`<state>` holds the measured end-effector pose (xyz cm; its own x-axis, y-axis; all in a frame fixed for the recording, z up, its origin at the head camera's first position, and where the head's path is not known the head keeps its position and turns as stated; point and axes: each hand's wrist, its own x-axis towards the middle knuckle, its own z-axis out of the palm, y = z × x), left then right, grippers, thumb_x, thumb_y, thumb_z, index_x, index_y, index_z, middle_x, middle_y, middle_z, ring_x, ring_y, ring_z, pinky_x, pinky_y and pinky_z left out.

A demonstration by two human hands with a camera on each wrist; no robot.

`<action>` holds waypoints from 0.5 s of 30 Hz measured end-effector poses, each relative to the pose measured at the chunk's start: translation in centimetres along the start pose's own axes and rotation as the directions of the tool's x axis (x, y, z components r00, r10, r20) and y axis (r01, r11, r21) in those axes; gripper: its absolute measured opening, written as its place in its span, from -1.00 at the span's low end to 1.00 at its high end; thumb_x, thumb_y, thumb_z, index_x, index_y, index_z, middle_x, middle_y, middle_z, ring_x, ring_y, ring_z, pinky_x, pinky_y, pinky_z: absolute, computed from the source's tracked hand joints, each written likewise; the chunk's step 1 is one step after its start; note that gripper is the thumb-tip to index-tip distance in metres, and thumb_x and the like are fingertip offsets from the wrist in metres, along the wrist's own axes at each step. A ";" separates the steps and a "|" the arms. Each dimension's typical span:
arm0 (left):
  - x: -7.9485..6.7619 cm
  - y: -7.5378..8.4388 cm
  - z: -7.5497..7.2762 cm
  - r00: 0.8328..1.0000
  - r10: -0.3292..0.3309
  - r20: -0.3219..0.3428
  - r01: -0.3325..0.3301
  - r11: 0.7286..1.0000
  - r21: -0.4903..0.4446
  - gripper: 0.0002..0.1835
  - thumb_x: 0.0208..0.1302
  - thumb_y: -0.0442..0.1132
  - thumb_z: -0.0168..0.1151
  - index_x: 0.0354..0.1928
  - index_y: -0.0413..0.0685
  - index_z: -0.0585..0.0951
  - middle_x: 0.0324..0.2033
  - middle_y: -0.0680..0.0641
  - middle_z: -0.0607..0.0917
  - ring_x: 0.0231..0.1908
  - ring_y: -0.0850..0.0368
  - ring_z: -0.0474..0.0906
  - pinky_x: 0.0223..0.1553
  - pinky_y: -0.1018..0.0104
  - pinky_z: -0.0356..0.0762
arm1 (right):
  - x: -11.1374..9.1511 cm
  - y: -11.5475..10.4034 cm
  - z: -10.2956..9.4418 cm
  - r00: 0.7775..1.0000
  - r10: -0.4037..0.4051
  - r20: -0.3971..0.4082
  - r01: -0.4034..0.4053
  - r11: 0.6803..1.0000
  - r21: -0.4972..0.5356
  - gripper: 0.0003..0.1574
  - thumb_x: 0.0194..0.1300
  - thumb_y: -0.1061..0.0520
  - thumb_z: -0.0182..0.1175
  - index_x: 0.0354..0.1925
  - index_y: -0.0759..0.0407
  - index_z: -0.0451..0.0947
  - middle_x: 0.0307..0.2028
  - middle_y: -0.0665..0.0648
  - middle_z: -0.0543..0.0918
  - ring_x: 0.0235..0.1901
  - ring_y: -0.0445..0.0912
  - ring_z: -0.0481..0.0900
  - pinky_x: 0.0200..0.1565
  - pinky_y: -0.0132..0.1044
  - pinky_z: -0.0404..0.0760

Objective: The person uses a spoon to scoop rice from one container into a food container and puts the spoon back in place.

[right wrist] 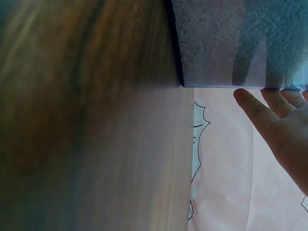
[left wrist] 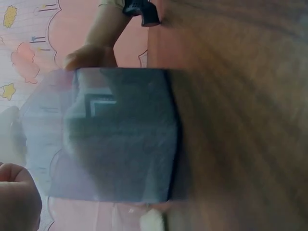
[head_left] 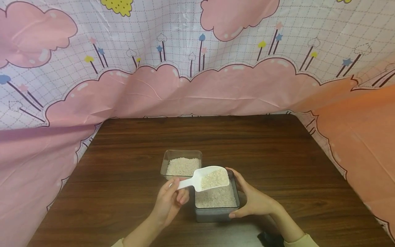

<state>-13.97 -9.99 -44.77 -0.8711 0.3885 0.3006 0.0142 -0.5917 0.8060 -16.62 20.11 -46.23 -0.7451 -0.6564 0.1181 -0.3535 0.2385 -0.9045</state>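
Note:
My left hand [head_left: 169, 199] grips the handle of a white plastic scoop [head_left: 197, 184], which carries a heap of rice [head_left: 215, 178]. The scoop is held over a deep, dark see-through container [head_left: 216, 215] with rice inside. At that container's right side, my right hand [head_left: 257, 200] steadies it, thumb near the front corner and fingers along the far side. In the left wrist view the curled left hand [left wrist: 18, 197] shows at the lower left, beside the container [left wrist: 125, 134]. The right wrist view shows the right hand's fingers [right wrist: 257, 108] against the container wall [right wrist: 216, 48].
Behind and to the left stands a shallower clear container [head_left: 165, 164] with rice in it, close to the dark one. Both are on a dark wooden table [head_left: 262, 147]. A patterned pink curtain [head_left: 197, 91] hangs around the table's far and side edges.

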 end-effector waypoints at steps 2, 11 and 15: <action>0.2 0.5 -0.1 1.000 0.024 0.000 -0.024 1.000 0.004 -0.65 0.62 -0.21 -0.37 -0.03 -0.03 0.50 -0.60 0.16 0.32 -0.57 0.30 0.24 -0.45 0.39 0.09 | 0.0 0.0 0.0 1.000 0.006 0.001 -0.006 1.000 0.001 0.57 -0.10 0.08 0.59 0.53 -0.16 -0.34 0.48 0.30 -0.15 0.42 0.40 -0.14 0.17 0.52 0.07; 0.9 2.8 -2.7 0.992 0.109 -0.057 -0.109 0.994 0.011 -0.66 0.62 -0.23 -0.36 -0.07 -0.01 0.50 -0.58 0.15 0.38 -0.56 0.24 0.18 -0.43 0.31 -0.02 | 0.1 0.0 0.1 1.000 -0.002 -0.003 0.002 1.000 -0.009 0.55 -0.09 0.09 0.58 0.53 -0.15 -0.32 0.47 0.32 -0.12 0.42 0.35 -0.10 0.20 0.48 0.07; 1.1 3.6 -4.0 0.982 0.121 -0.141 -0.114 0.992 0.058 -0.71 0.61 -0.21 -0.29 -0.09 -0.03 0.49 -0.59 0.15 0.39 -0.56 0.30 0.25 -0.44 0.34 0.01 | 0.1 0.0 0.1 1.000 -0.007 0.000 0.007 1.000 -0.014 0.55 -0.08 0.09 0.58 0.53 -0.12 -0.32 0.47 0.35 -0.13 0.43 0.38 -0.16 0.18 0.51 0.06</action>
<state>-16.86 -14.49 -43.60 -0.9235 0.2100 0.3211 0.1420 -0.5903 0.7946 -16.63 20.02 -46.25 -0.7426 -0.6581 0.1248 -0.3667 0.2435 -0.8979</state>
